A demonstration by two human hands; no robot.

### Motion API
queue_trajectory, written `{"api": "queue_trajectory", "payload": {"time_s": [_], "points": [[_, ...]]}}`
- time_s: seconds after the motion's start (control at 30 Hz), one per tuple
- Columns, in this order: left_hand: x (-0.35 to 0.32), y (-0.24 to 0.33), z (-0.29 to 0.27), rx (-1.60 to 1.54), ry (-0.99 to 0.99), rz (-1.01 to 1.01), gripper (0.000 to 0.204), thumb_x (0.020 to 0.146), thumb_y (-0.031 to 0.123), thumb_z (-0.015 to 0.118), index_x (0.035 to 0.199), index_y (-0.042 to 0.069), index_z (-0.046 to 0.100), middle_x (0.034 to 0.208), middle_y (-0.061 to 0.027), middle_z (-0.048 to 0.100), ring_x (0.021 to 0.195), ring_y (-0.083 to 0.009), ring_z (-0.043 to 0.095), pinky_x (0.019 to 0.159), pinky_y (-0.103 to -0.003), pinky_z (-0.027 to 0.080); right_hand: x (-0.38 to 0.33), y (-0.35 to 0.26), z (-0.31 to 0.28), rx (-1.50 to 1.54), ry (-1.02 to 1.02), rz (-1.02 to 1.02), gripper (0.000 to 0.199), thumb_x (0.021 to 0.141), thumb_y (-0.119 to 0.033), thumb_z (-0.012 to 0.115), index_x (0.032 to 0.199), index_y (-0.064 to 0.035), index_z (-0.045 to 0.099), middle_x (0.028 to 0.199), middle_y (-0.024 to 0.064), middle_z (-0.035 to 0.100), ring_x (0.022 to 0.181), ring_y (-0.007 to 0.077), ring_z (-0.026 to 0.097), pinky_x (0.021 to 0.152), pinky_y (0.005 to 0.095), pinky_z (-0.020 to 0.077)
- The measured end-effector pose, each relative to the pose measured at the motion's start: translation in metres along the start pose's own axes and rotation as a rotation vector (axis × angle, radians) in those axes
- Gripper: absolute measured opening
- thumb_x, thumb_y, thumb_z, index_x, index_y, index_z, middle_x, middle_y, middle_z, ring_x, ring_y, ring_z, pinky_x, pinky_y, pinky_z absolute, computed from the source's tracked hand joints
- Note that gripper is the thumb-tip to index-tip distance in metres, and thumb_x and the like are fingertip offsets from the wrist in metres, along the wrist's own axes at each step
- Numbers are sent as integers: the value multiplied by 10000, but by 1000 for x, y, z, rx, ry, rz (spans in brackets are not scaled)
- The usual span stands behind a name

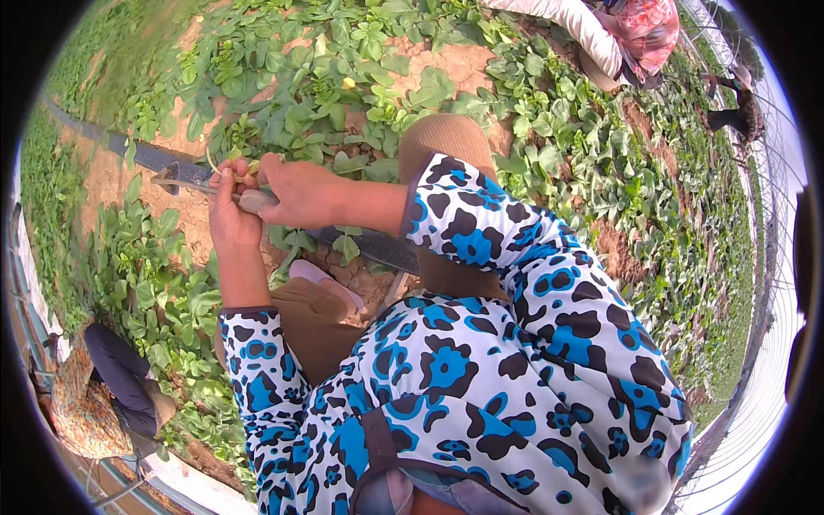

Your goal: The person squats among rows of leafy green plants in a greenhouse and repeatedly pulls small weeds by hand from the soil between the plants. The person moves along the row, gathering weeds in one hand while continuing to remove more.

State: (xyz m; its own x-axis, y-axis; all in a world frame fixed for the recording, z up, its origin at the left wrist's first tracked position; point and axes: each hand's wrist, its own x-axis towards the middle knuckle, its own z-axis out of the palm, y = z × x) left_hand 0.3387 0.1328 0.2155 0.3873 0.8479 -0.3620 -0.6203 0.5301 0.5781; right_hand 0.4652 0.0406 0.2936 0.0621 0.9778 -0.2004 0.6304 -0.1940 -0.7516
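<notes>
Close together over the plants, my two hands meet at the left of the middle. My right hand (300, 190) is closed around the grey handle of a small hand hoe (194, 185); its narrow metal head points left. My left hand (236, 219) touches it, with fingers and thumb pinched round a thin pale plant stem (211, 160). Some green leaf shows between the fingertips of both hands. Whether the right fingers also grip the stem is hidden. Below the hands runs a flat black drip hose (378, 249).
Leafy green plants (532, 154) grow in rows over dry brown soil (446, 67). My bent knees and a pink shoe (330, 283) are under me. Another person (635, 39) bends at the upper right, one (736, 107) farther off, and another (94, 395) crouches at the lower left.
</notes>
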Motion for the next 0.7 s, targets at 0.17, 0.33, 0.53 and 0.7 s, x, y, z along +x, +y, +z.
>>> {"api": "queue_trajectory", "payload": {"time_s": [0.17, 0.33, 0.53, 0.7], "points": [[-5, 9, -12, 183, -63, 7, 323, 998, 330, 483, 1153, 49, 521, 1047, -106, 599, 864, -160, 577, 772, -306, 517, -8, -18, 30, 214, 35, 18, 500, 808, -297, 619, 1106, 47, 412, 903, 270, 639, 813, 412, 646, 714, 450, 513], [-35, -5, 37, 301, -114, 39, 632, 981, 579, 352, 1222, 11, 489, 1138, -119, 572, 956, -203, 580, 861, -339, 490, -17, -1, -7, 426, 333, -139, 475, 826, -195, 645, 1150, 31, 380, 818, 162, 646, 657, 288, 646, 600, 385, 511], [-34, 21, 11, 549, -115, 67, 432, 955, 338, 589, 1194, -15, 519, 1076, -116, 602, 916, -141, 573, 835, -261, 484, -130, 38, -132, 915, 534, -137, 379, 891, -129, 606, 1176, -22, 381, 748, 68, 591, 583, 97, 588, 478, 257, 475], [-47, 44, 12, 609, -129, 13, 332, 960, 252, 596, 1159, -7, 535, 1020, -102, 607, 849, -114, 565, 771, -210, 493, -218, 197, -149, 420, 897, 312, 349, 937, -199, 550, 1188, -32, 373, 817, 197, 616, 629, 276, 629, 597, 395, 514]]}}
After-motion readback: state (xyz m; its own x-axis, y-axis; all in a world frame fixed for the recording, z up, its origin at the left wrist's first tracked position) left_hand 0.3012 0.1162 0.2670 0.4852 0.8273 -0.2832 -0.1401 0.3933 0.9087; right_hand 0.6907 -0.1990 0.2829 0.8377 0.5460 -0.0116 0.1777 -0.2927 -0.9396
